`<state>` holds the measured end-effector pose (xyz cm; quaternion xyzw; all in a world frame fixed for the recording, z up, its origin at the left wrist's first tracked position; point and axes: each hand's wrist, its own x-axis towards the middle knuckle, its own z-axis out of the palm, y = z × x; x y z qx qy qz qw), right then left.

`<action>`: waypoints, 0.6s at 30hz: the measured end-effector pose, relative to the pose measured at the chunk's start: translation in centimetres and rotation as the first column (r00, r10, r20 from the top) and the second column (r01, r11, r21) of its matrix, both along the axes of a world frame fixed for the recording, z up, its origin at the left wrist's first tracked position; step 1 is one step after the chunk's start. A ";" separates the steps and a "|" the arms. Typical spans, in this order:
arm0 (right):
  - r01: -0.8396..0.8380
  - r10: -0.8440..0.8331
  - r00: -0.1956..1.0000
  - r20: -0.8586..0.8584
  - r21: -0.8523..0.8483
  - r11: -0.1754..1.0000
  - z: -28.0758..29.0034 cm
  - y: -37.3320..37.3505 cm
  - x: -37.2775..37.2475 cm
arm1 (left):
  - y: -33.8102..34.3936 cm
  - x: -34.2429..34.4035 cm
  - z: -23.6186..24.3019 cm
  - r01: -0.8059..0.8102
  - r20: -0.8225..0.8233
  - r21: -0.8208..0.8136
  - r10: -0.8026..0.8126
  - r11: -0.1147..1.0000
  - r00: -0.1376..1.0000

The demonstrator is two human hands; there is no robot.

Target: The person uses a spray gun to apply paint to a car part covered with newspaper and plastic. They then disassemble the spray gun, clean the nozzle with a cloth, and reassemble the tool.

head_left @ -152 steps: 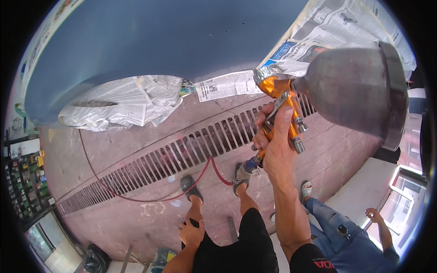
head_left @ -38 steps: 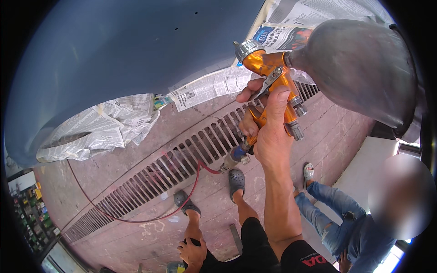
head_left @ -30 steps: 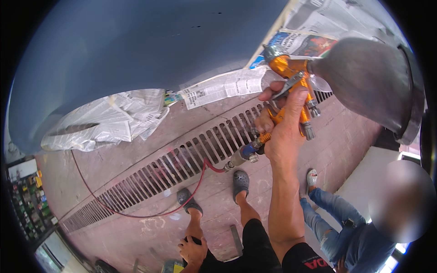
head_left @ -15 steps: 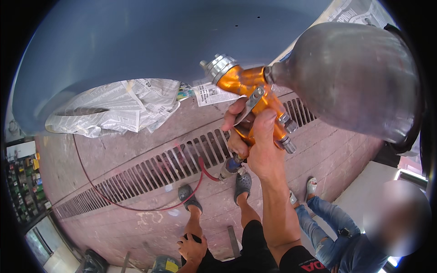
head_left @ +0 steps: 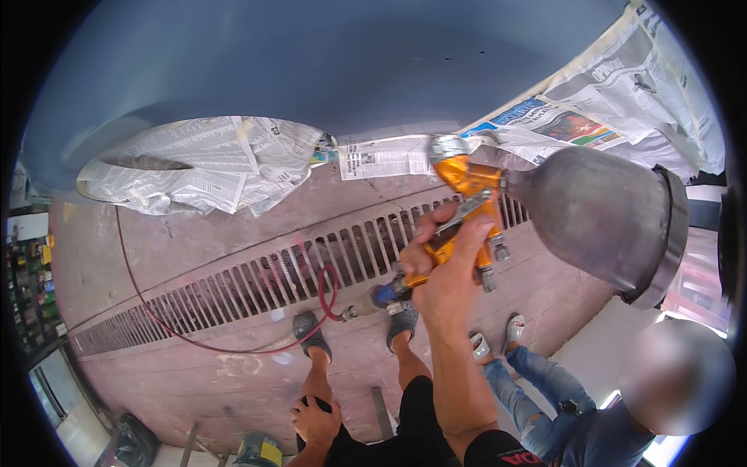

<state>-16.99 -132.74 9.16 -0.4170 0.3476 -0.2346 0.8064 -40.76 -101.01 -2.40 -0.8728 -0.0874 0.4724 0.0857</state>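
Right hand (head_left: 447, 268) grips orange spray gun (head_left: 467, 210), nozzle toward blue car panel (head_left: 311, 70); newspaper masking (head_left: 202, 163) shields wheel. Left hand (head_left: 315, 420) hangs low, loosely curled, holding nothing.

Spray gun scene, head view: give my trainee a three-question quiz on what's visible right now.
1. True or false: the right hand grips the spray gun.
2. What covers the wheel? A newspaper B plastic sheet C cloth
3. Where does the red hose lie?

Key: 1 true. 2 A. 3 On the floor, crossing the drain grate to the gun's handle; the left hand hangs low, holding nothing.
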 end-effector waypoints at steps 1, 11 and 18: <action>-0.122 0.123 0.990 0.072 -0.020 0.992 0.1 0.3 -0.4 | -0.1 0.1 0.1 -0.008 -0.017 -0.004 0.008 1.000 1.000; -0.063 0.057 0.989 0.135 0.041 0.997 -0.7 1.5 1.1 | 0.3 -0.3 0.4 0.007 0.022 -0.012 -0.007 1.000 1.000; 0.295 -0.294 0.955 -0.032 0.071 0.953 -1.7 -0.2 1.2 | 0.4 -0.3 0.6 -0.017 0.010 -0.014 0.017 1.000 1.000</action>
